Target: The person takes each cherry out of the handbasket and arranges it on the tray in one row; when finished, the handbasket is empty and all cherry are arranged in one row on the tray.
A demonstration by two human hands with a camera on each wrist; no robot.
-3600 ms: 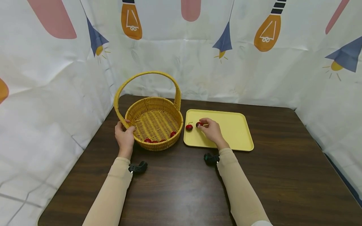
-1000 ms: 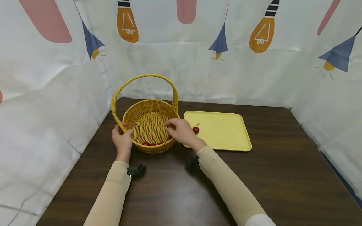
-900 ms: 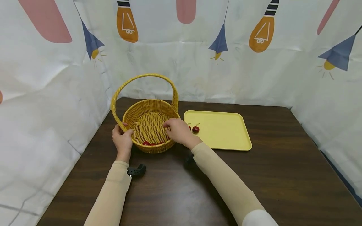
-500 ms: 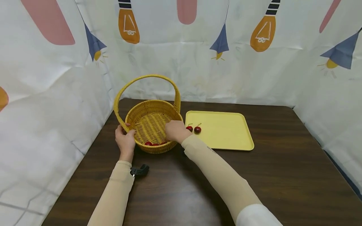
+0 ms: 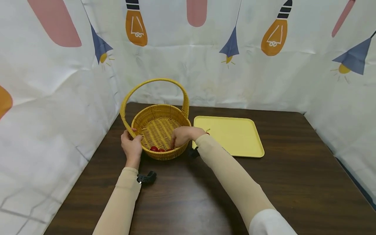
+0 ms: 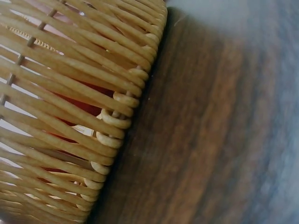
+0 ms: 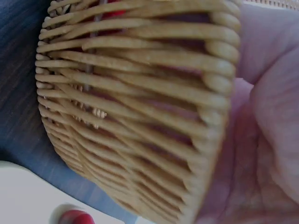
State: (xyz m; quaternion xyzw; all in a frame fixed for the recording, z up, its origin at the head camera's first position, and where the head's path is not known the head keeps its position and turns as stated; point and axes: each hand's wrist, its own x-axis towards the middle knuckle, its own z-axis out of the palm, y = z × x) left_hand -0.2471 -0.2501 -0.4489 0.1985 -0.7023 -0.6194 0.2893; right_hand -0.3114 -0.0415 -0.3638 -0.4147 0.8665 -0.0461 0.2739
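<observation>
Your right hand [image 5: 184, 135] is down in the basket [image 5: 164, 156].
Your left hand [image 5: 131, 148] pinches its side; I can't tell if the right one holds anything. The cherries [image 5: 154, 149] inside look light and slippery, so pinch their round sides softly.

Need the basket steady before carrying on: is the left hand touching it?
Touching. The head view shows it: the left hand grips the basket at the foot of its handle, thumb and a fingertip curled around it.
</observation>
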